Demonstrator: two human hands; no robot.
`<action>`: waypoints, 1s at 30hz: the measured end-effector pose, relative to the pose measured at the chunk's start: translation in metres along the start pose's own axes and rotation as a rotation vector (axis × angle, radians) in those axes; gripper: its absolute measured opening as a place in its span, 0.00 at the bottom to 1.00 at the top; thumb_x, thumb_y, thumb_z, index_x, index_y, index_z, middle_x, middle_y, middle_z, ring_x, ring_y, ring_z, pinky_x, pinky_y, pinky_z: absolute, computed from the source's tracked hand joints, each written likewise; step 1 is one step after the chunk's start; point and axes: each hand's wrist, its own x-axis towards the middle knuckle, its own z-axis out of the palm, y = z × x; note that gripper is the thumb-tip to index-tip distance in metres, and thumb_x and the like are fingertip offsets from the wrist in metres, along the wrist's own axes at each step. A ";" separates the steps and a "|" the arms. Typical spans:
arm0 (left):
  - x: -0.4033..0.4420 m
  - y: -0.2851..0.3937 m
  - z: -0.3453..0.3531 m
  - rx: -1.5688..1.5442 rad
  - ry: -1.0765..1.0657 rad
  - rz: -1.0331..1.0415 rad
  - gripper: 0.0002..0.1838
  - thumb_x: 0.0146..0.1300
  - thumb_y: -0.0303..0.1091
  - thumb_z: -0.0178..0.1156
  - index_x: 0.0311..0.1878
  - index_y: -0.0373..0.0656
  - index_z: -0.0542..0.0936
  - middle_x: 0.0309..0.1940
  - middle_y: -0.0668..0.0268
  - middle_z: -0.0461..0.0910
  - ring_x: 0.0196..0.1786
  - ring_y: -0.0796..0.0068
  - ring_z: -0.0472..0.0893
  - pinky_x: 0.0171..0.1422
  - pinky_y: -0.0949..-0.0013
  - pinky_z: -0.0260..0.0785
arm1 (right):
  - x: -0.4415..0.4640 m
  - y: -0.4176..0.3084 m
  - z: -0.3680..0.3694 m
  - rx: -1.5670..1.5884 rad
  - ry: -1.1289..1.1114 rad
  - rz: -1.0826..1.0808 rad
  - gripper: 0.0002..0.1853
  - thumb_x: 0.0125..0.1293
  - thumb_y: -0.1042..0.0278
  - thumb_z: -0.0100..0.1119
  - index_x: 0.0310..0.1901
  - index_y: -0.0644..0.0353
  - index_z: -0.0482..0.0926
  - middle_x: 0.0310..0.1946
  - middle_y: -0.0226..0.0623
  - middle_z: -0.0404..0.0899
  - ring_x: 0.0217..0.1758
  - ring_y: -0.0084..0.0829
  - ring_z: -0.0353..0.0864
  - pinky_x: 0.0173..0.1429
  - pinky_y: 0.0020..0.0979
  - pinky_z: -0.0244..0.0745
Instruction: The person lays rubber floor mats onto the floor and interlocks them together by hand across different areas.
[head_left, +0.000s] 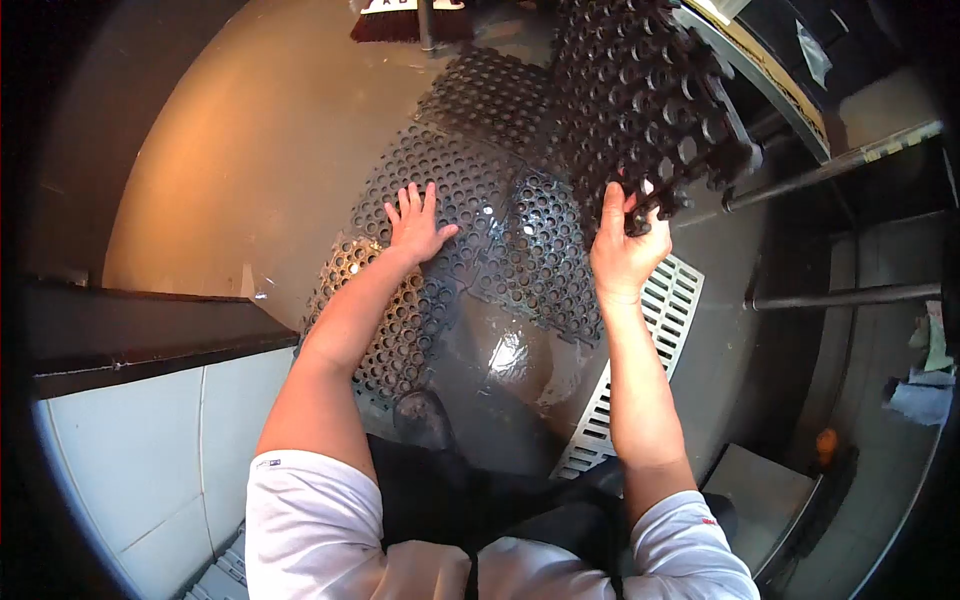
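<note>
While clamping the right hand (630, 248) on the near edge of a tilted rubber drainage mat (640, 95), far right, spreads the left hand (418, 232), fingers apart, over perforated floor mats (470, 165), left of the white drain grate (676, 305).

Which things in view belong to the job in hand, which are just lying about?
Seemingly in the job:
right hand, gripping raised perforated mat
left hand, at flat mats

Just around:
broom
white floor grate
metal rails
</note>
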 end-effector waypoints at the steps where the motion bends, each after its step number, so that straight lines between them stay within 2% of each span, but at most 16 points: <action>1: 0.002 0.002 -0.001 0.001 -0.002 0.001 0.53 0.64 0.63 0.61 0.81 0.46 0.45 0.80 0.43 0.42 0.82 0.42 0.40 0.80 0.32 0.32 | -0.003 0.004 0.001 -0.012 0.004 -0.025 0.07 0.62 0.73 0.69 0.37 0.63 0.80 0.25 0.35 0.75 0.27 0.31 0.76 0.34 0.32 0.72; 3: 0.004 0.005 -0.002 -0.001 -0.006 -0.003 0.53 0.64 0.63 0.60 0.81 0.46 0.45 0.80 0.43 0.42 0.82 0.42 0.40 0.80 0.32 0.32 | -0.011 0.008 0.004 -0.046 -0.026 -0.040 0.06 0.62 0.73 0.69 0.36 0.62 0.80 0.25 0.36 0.76 0.26 0.32 0.76 0.34 0.33 0.73; 6: 0.001 0.012 -0.005 -0.009 0.004 0.030 0.53 0.64 0.62 0.60 0.81 0.46 0.45 0.80 0.43 0.43 0.82 0.42 0.41 0.80 0.33 0.33 | -0.029 0.052 0.017 -0.224 -0.275 -0.041 0.07 0.62 0.75 0.66 0.40 0.62 0.78 0.31 0.45 0.79 0.32 0.49 0.81 0.38 0.39 0.76; 7: 0.000 0.014 -0.006 -0.019 0.007 0.039 0.53 0.64 0.62 0.60 0.81 0.46 0.45 0.80 0.43 0.43 0.82 0.42 0.41 0.80 0.33 0.33 | -0.031 0.055 0.017 -0.180 -0.269 -0.058 0.08 0.61 0.75 0.64 0.42 0.63 0.77 0.35 0.47 0.80 0.38 0.54 0.81 0.42 0.42 0.77; 10: -0.005 0.016 -0.004 -0.080 0.006 0.033 0.53 0.64 0.61 0.61 0.81 0.46 0.44 0.80 0.43 0.43 0.82 0.42 0.40 0.80 0.34 0.32 | -0.016 0.043 -0.002 -0.238 -0.235 -0.167 0.09 0.61 0.75 0.64 0.42 0.63 0.78 0.39 0.47 0.81 0.41 0.52 0.82 0.46 0.41 0.77; 12: -0.004 0.018 -0.006 -0.151 -0.003 0.021 0.54 0.64 0.59 0.63 0.81 0.46 0.43 0.81 0.44 0.41 0.83 0.42 0.37 0.81 0.35 0.29 | -0.016 0.049 -0.018 -0.232 -0.311 -0.121 0.11 0.57 0.81 0.63 0.42 0.65 0.77 0.43 0.47 0.80 0.46 0.52 0.81 0.49 0.42 0.77; 13: -0.008 0.020 -0.004 -0.119 0.116 0.041 0.50 0.66 0.60 0.61 0.81 0.45 0.48 0.77 0.42 0.54 0.79 0.42 0.53 0.80 0.37 0.43 | -0.020 0.054 -0.028 -0.248 -0.333 -0.145 0.12 0.56 0.82 0.62 0.43 0.65 0.76 0.45 0.48 0.80 0.47 0.53 0.81 0.51 0.42 0.77; 15: -0.008 0.019 -0.007 -0.524 0.004 0.008 0.45 0.67 0.62 0.59 0.77 0.43 0.57 0.68 0.46 0.68 0.69 0.49 0.69 0.71 0.44 0.59 | -0.041 0.072 -0.045 -0.282 -0.410 -0.165 0.16 0.51 0.87 0.60 0.43 0.66 0.74 0.49 0.50 0.78 0.51 0.54 0.79 0.55 0.42 0.76; 16: -0.007 0.017 -0.008 -0.723 -0.058 -0.012 0.43 0.68 0.63 0.58 0.76 0.43 0.61 0.63 0.48 0.75 0.64 0.53 0.77 0.67 0.47 0.67 | -0.055 0.080 -0.052 -0.279 -0.484 -0.189 0.17 0.49 0.85 0.63 0.43 0.66 0.73 0.51 0.52 0.76 0.57 0.54 0.76 0.61 0.43 0.74; 17: 0.007 0.010 0.014 -1.146 -0.183 -0.075 0.37 0.70 0.67 0.53 0.67 0.44 0.72 0.47 0.60 0.83 0.44 0.70 0.83 0.49 0.62 0.74 | -0.075 0.086 -0.060 -0.293 -0.548 -0.172 0.18 0.48 0.84 0.65 0.43 0.66 0.73 0.53 0.52 0.75 0.60 0.55 0.74 0.64 0.44 0.72; 20: -0.024 0.021 -0.025 -1.703 -0.716 -0.277 0.34 0.70 0.68 0.50 0.61 0.46 0.75 0.41 0.67 0.81 0.37 0.78 0.79 0.44 0.68 0.72 | -0.134 0.081 -0.075 -0.322 -0.767 -0.064 0.23 0.44 0.79 0.71 0.43 0.66 0.73 0.60 0.53 0.68 0.68 0.57 0.65 0.72 0.50 0.62; 21: -0.029 0.023 -0.020 -1.715 -0.744 -0.289 0.32 0.71 0.68 0.49 0.58 0.47 0.76 0.38 0.71 0.79 0.34 0.78 0.77 0.45 0.68 0.72 | -0.151 0.076 -0.078 -0.361 -0.823 -0.039 0.24 0.43 0.78 0.73 0.44 0.66 0.73 0.61 0.53 0.66 0.70 0.57 0.63 0.74 0.52 0.60; 24: -0.051 0.029 0.000 -1.269 -0.670 -0.379 0.29 0.72 0.65 0.51 0.55 0.48 0.76 0.35 0.75 0.77 0.32 0.79 0.76 0.45 0.69 0.73 | -0.203 0.081 -0.085 -0.386 -0.871 -0.001 0.26 0.43 0.74 0.76 0.44 0.66 0.73 0.63 0.54 0.64 0.73 0.57 0.59 0.75 0.57 0.56; 25: -0.061 0.029 0.004 -1.319 -0.655 -0.409 0.24 0.72 0.61 0.54 0.54 0.50 0.77 0.34 0.75 0.77 0.31 0.79 0.75 0.41 0.71 0.70 | -0.212 0.082 -0.088 -0.367 -0.852 -0.010 0.26 0.44 0.74 0.76 0.44 0.66 0.73 0.63 0.54 0.64 0.73 0.57 0.59 0.75 0.57 0.56; 28: -0.094 0.042 0.019 -1.259 -0.490 -0.510 0.20 0.72 0.56 0.59 0.53 0.50 0.77 0.33 0.76 0.76 0.29 0.81 0.72 0.34 0.73 0.65 | -0.232 0.081 -0.097 -0.334 -0.850 -0.014 0.24 0.44 0.74 0.76 0.42 0.65 0.72 0.63 0.53 0.64 0.73 0.57 0.59 0.75 0.58 0.56; 30: -0.113 0.042 0.027 -1.160 -0.451 -0.542 0.16 0.71 0.49 0.62 0.51 0.49 0.77 0.32 0.75 0.76 0.27 0.82 0.69 0.29 0.74 0.59 | -0.242 0.077 -0.105 -0.317 -0.873 -0.022 0.25 0.43 0.74 0.77 0.41 0.64 0.72 0.63 0.52 0.64 0.73 0.57 0.59 0.74 0.58 0.56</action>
